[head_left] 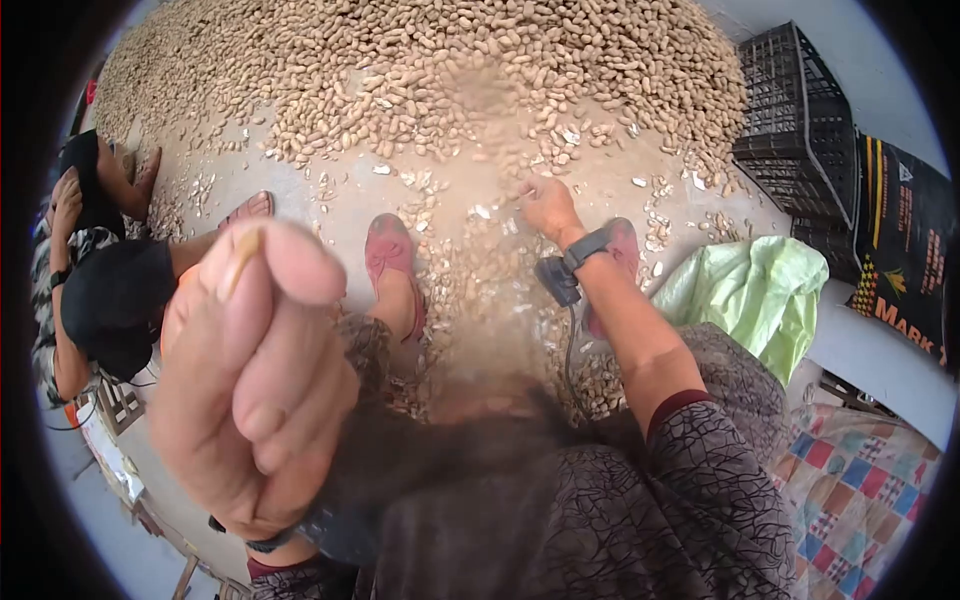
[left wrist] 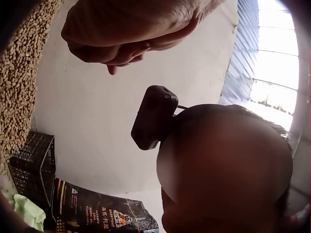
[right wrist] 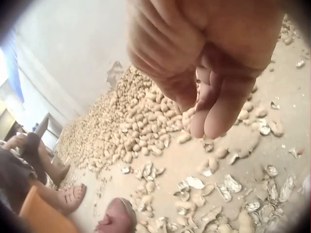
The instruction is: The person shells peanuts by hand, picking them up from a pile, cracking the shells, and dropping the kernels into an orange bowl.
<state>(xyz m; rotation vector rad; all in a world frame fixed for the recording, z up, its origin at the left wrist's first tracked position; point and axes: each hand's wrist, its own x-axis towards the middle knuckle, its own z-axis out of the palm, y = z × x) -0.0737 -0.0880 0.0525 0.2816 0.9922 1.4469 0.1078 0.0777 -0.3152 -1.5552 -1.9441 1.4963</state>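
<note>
Left hand raised, fingers curled together with nothing visible between, as the right reaches over the floor beside heaped peanuts, its fingers bent, any grip unclear; picking one would call for a fingertip pinch.

The person's bare left hand was raised close before the head view's camera, its palm side toward the view; its fingers were curled in toward the palm, the thumb lying along the bent index finger; the left wrist was below it. The right forearm, bare beyond a dark, crackle-patterned cloth sleeve with a dark red cuff, stretched forward and down; the bare right hand was lowered, its fingers bent and pointing downward, the thumb near them.
</note>
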